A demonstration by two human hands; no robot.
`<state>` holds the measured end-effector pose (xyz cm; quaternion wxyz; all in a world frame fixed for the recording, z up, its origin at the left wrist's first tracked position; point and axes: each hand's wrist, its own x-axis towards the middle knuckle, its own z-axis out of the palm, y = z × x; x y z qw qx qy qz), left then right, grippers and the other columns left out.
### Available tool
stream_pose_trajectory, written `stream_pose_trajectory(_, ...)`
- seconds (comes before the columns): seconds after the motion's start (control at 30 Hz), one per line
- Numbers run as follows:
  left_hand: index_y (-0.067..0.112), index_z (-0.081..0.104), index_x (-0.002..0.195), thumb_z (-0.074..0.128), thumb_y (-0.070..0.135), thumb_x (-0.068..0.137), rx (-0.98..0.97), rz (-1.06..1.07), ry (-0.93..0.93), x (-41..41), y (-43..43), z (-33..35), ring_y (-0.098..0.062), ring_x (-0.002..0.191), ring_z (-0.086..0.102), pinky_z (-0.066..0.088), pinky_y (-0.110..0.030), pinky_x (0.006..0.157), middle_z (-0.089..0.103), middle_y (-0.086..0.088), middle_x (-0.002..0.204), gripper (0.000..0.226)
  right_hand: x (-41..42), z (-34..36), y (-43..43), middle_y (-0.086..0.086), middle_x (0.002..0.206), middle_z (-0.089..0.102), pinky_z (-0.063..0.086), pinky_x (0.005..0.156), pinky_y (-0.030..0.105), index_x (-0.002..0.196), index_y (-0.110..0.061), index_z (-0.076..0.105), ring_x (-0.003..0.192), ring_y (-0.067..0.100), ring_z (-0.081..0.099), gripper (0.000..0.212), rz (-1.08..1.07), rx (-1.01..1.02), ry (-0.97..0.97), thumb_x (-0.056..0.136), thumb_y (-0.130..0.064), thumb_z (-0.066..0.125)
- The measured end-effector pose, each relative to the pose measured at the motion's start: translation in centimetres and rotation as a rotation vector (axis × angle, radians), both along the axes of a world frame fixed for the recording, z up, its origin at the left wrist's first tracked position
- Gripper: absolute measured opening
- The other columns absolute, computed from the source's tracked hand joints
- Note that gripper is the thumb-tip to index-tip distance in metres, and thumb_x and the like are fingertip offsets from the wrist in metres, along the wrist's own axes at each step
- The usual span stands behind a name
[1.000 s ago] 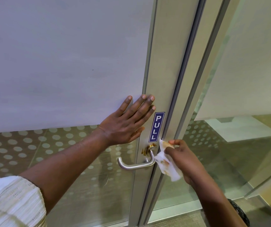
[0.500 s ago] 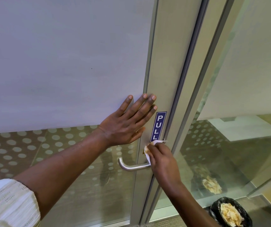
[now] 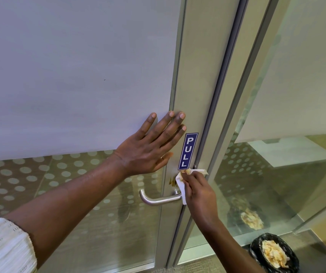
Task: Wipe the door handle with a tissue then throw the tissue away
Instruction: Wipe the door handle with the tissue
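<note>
The brushed silver metal lever door handle (image 3: 159, 200) sits just below the centre of the frame, its bar running left from the pale metal door frame (image 3: 195, 75) and curving up at its free end; a crumpled white tissue with brownish-yellow stains (image 3: 180, 184) is pressed against the frame at the handle's base, covering the spot where the lever meets the door, with a yellowish smear showing just left of the tissue; the right hand (image 3: 198, 194) comes in from the lower right of the frame and is clenched around the tissue, fingers bunched on top of it; directly above the tissue a narrow blue vertical sticker reading PULL in white letters (image 3: 188, 151) is stuck to the frame; the left hand (image 3: 148, 149) lies flat and released, fingers spread, palm against the frosted white glass door panel (image 3: 69, 75) just left of the sticker, grasping nothing, its fingertips reaching onto the metal frame; its forearm runs to a cream ribbed sleeve (image 3: 2, 247) at the lower left corner; below the frosted band the glass is clear with rows of pale dots; at the lower right corner stands a small bin lined with a black bag (image 3: 256, 251), holding crumpled stained tissues; its reflection shows in the glass pane just above it.
</note>
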<state>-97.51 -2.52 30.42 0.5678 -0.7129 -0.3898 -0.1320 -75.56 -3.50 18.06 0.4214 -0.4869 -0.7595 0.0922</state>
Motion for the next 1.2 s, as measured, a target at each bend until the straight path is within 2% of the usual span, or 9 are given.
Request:
stream_pose_trajectory(0.07, 0.004, 0.030, 0.164, 0.043, 0.046, 0.107, 0.000, 0.000, -0.001, 0.0, 0.1, 0.0, -0.039, 0.157, 0.020, 0.011, -0.056, 0.126, 0.024, -0.023, 0.169, 0.072, 0.0, -0.3, -0.3, -0.004, 0.104, 0.068, 0.042, 0.082, 0.003, 0.112, -0.015, 0.072, 0.094, 0.008, 0.062, 0.022, -0.059, -0.100, 0.155, 0.097, -0.009, 0.057)
stream_pose_trajectory(0.17, 0.004, 0.030, 0.164, 0.045, 0.046, 0.106, 0.003, -0.001, -0.003, 0.0, 0.0, 0.0, -0.039, 0.157, 0.021, 0.011, -0.056, 0.126, 0.025, -0.023, 0.169, 0.073, -0.3, -0.9, -0.5, -0.010, 0.088, 0.070, 0.049, 0.070, 0.018, 0.099, -0.019, 0.075, 0.081, 0.006, 0.067, 0.020, -0.115, -0.300, 0.300, 0.097, -0.007, 0.059)
stream_pose_trajectory(0.37, 0.005, 0.030, 0.164, 0.044, 0.046, 0.107, 0.007, 0.007, 0.009, 0.0, 0.1, 0.0, -0.039, 0.157, 0.021, 0.011, -0.056, 0.126, 0.024, -0.023, 0.169, 0.072, -0.7, 0.4, -0.7, -0.004, 0.112, 0.071, 0.042, 0.088, 0.003, 0.115, -0.016, 0.073, 0.101, 0.009, 0.064, 0.027, -0.075, -0.087, 0.282, 0.098, -0.008, 0.054)
stream_pose_trajectory(0.47, 0.005, 0.031, 0.163, 0.045, 0.046, 0.106, 0.011, 0.003, 0.006, 0.0, 0.1, 0.0, -0.039, 0.156, 0.022, 0.011, -0.056, 0.126, 0.025, -0.022, 0.169, 0.072, -0.1, -0.6, -0.8, -0.011, 0.120, 0.067, 0.041, 0.094, 0.008, 0.124, -0.019, 0.070, 0.112, 0.002, 0.061, 0.034, -0.010, -0.038, 0.283, 0.098, -0.003, 0.054)
stream_pose_trajectory(0.63, 0.005, 0.033, 0.163, 0.046, 0.046, 0.105, 0.014, 0.001, -0.001, 0.1, 0.0, 0.0, -0.039, 0.156, 0.024, 0.011, -0.056, 0.126, 0.028, -0.022, 0.168, 0.072, -0.2, -2.8, -1.9, -0.015, 0.120, 0.065, 0.043, 0.091, 0.005, 0.127, -0.033, 0.062, 0.111, -0.004, 0.061, 0.046, 0.010, -0.239, 0.453, 0.098, 0.002, 0.054)
stream_pose_trajectory(0.77, 0.005, 0.033, 0.163, 0.046, 0.046, 0.105, 0.014, 0.005, 0.001, 0.1, -0.1, 0.0, -0.039, 0.156, 0.024, 0.011, -0.056, 0.126, 0.028, -0.022, 0.168, 0.072, -0.3, -2.0, -1.7, -0.008, 0.119, 0.071, 0.050, 0.098, 0.018, 0.122, -0.027, 0.069, 0.111, 0.001, 0.065, 0.040, 0.032, -0.370, 0.574, 0.098, 0.001, 0.056)
stream_pose_trajectory(0.97, 0.005, 0.031, 0.163, 0.044, 0.048, 0.106, -0.007, 0.007, 0.004, 0.0, 0.1, 0.0, -0.039, 0.156, 0.022, 0.009, -0.056, 0.126, 0.024, -0.022, 0.169, 0.073, 0.0, -0.6, -1.1, -0.011, 0.123, 0.064, 0.041, 0.096, 0.008, 0.124, -0.020, 0.070, 0.115, -0.006, 0.058, 0.040, 0.013, -0.149, 0.376, 0.095, 0.003, 0.056)
stream_pose_trajectory(1.1, 0.005, 0.029, 0.164, 0.043, 0.048, 0.106, -0.014, 0.003, -0.006, 0.0, 0.1, -0.1, -0.039, 0.157, 0.021, 0.009, -0.056, 0.126, 0.021, -0.022, 0.170, 0.073, -0.3, -1.7, -1.0, -0.009, 0.097, 0.075, 0.059, 0.082, 0.031, 0.102, -0.027, 0.074, 0.088, 0.006, 0.072, 0.013, -0.046, -0.344, 0.482, 0.097, -0.018, 0.066)
stream_pose_trajectory(1.2, 0.005, 0.030, 0.164, 0.044, 0.048, 0.106, -0.014, 0.004, -0.006, 0.1, 0.2, -0.1, -0.039, 0.157, 0.020, 0.006, -0.056, 0.127, 0.020, -0.022, 0.169, 0.073, -0.4, 0.0, -0.3, -0.007, 0.083, 0.075, 0.058, 0.068, 0.029, 0.090, -0.023, 0.072, 0.073, 0.004, 0.070, 0.009, -0.084, -0.329, 0.499, 0.095, -0.017, 0.068)
